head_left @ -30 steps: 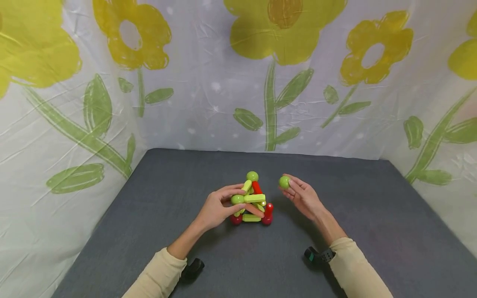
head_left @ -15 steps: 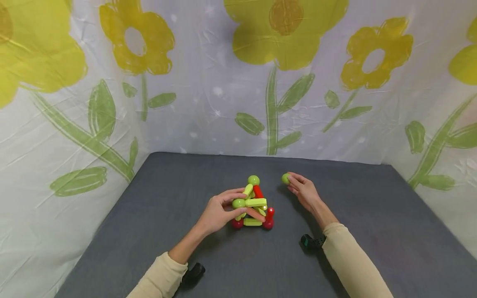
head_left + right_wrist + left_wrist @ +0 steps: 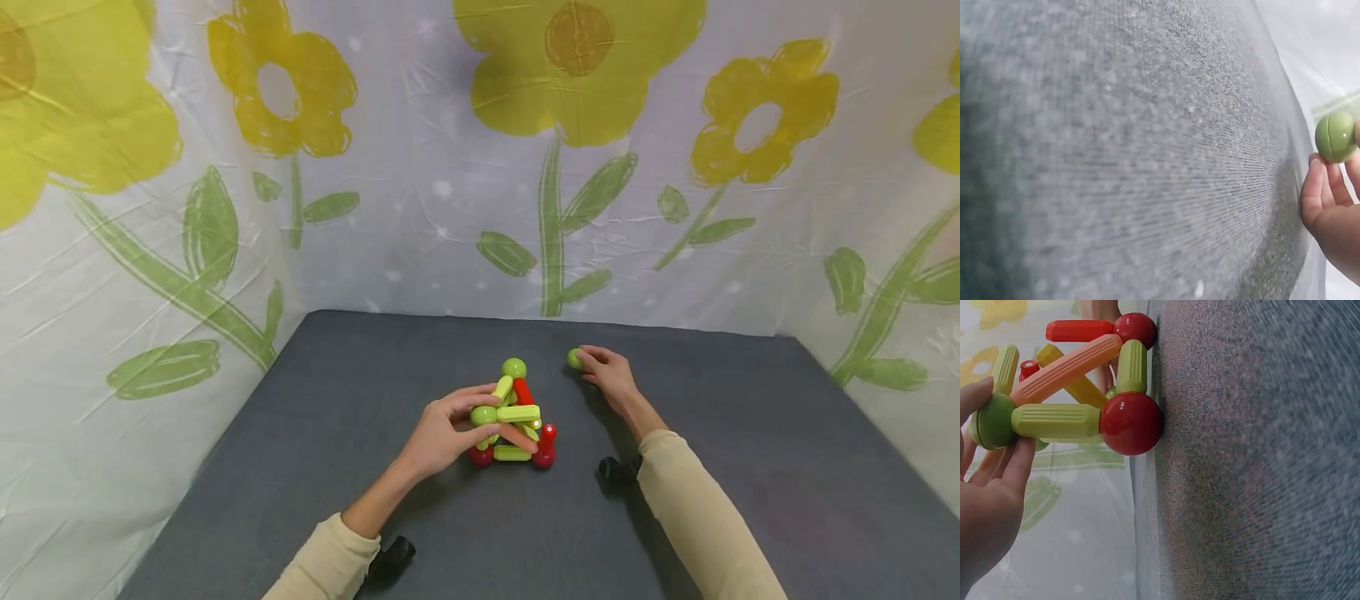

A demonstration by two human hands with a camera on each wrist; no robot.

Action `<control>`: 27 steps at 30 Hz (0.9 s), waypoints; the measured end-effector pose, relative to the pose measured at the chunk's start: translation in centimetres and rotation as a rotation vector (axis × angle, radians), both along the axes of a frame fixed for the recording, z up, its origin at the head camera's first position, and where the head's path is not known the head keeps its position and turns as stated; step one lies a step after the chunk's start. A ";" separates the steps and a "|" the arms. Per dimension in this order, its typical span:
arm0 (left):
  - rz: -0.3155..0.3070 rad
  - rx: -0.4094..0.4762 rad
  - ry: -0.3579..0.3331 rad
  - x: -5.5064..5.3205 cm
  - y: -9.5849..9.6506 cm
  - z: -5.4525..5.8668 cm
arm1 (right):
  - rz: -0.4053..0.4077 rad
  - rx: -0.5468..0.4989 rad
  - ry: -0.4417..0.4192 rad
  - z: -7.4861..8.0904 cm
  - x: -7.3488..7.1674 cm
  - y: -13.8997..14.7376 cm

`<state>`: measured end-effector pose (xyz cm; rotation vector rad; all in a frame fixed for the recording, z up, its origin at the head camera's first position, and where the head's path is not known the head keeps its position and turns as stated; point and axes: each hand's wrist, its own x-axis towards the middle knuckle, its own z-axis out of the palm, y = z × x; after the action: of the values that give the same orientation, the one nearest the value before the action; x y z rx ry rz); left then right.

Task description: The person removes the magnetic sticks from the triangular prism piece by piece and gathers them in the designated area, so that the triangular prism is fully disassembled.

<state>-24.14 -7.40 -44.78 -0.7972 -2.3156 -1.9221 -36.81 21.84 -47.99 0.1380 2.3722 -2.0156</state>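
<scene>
At the middle of the dark table (image 3: 465, 533), in the head view, we held the rod-and-ball frame (image 3: 519, 414) with our left hand (image 3: 442, 433), pinching its green corner ball (image 3: 483, 416). We had shifted our right hand (image 3: 611, 379), carrying the loose green ball (image 3: 573, 359), farther toward the table's far edge than a second earlier; the left hand had kept its hold. We judged that this left the loose ball unjoined to the frame. We counted three green balls (image 3: 513, 368) in all, two red balls (image 3: 543, 457), two red rods (image 3: 522, 392) and one orange rod (image 3: 517, 437). The light green rods (image 3: 512, 453) overlapped, so we could not fix their number.

In the left wrist view, we confirmed thumb and fingers around the corner ball, both red balls apparently touching the table, and one yellow rod (image 3: 1079, 384).

In the right wrist view, we grasped one ball in the fingertips; we could not tell whether it touched the table.
</scene>
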 end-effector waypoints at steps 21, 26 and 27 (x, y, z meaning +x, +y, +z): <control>0.016 -0.014 0.018 0.3 0.0 -0.2 | 0.019 0.305 0.100 -0.7 -1.1 -1.7; 0.002 -0.012 0.050 0.3 -0.1 -0.1 | 0.004 0.333 0.107 -0.6 -1.4 -1.7; 0.001 -0.013 0.055 0.3 -0.1 -0.1 | 0.004 0.334 0.106 -0.6 -1.4 -1.8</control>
<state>-23.84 -7.51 -44.87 -0.8394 -2.2991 -1.8618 -38.21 20.07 -48.55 0.0325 2.7545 -1.6459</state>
